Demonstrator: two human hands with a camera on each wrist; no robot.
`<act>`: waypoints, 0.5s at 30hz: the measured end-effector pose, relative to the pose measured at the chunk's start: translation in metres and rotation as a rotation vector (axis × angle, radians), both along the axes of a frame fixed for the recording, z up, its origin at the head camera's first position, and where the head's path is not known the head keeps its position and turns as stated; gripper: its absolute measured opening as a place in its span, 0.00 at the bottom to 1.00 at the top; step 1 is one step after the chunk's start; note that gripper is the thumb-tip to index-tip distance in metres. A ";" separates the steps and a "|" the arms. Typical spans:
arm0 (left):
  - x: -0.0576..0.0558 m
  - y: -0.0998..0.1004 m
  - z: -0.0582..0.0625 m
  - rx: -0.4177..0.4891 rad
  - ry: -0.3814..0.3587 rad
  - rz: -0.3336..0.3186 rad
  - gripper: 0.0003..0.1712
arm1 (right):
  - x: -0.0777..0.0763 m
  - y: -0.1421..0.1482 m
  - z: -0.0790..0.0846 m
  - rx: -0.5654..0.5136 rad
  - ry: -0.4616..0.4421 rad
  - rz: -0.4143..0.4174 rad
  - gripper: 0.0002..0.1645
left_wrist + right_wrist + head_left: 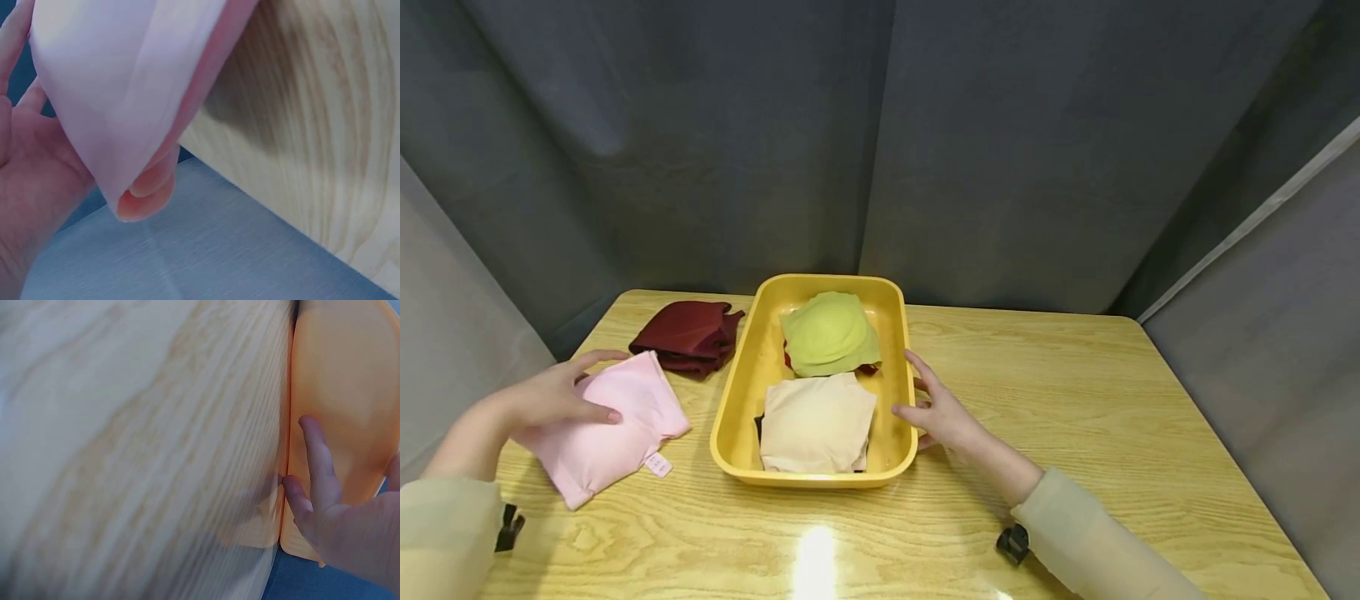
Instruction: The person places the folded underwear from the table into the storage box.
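Observation:
A folded pink bra (625, 425) with a small white tag (658, 464) lies at the left side of the table. My left hand (553, 398) is spread over its left part, thumb on the upper face and fingers along the far edge. In the left wrist view, that hand's fingers look straight beside the pink fabric. My right hand (943, 412) holds the right wall of a yellow tray (726, 429), thumb over the rim and fingers outside. Inside the tray lie a folded lime-green bra (831, 335) at the back and a cream one (816, 425) in front.
A folded dark red garment (688, 335) lies behind the pink bra, close to the tray's left wall. Dark and red fabric shows beneath the two bras in the tray. The wooden table (1060, 392) ends at grey curtains (1000, 150) behind and at both sides.

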State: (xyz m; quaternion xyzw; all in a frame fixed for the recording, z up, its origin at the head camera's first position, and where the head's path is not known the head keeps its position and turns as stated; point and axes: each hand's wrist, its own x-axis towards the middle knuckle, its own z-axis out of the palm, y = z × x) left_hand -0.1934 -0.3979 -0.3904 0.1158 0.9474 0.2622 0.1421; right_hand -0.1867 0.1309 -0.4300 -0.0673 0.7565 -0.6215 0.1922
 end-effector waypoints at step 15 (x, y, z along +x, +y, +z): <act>0.009 0.009 0.025 0.015 0.062 -0.077 0.40 | 0.000 -0.002 0.000 -0.003 -0.004 -0.004 0.51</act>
